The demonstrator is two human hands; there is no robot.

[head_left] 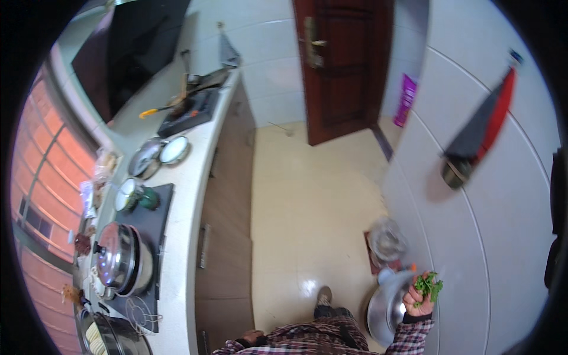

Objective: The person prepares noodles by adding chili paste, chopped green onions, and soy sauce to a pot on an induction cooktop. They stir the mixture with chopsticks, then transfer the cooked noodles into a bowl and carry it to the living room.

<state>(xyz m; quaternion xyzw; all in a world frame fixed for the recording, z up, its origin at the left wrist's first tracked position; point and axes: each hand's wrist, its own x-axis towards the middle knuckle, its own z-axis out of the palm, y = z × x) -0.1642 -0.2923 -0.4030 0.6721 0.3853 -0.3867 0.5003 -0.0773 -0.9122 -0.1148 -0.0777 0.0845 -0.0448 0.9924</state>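
My right hand [418, 303] is closed round a small bunch of leafy green herbs [428, 286], whose leaves stick out past the fingers. It is raised in front of the white tiled wall, over the edge of a large round silver metal vessel [383, 313] at the lower right. Low in front of my body, my left hand [253, 337] shows only in part beside the plaid sleeve. Its fingers are too small and hidden to make out.
Left runs a counter [180, 260] with a lidded steel pot [115, 257], a wire rack [142, 313], a white bowl [175, 151] and a gas stove [192, 112]. A clear plastic bag [387, 239] sits by the right wall. Ahead, a brown door [343, 65] stands ajar.
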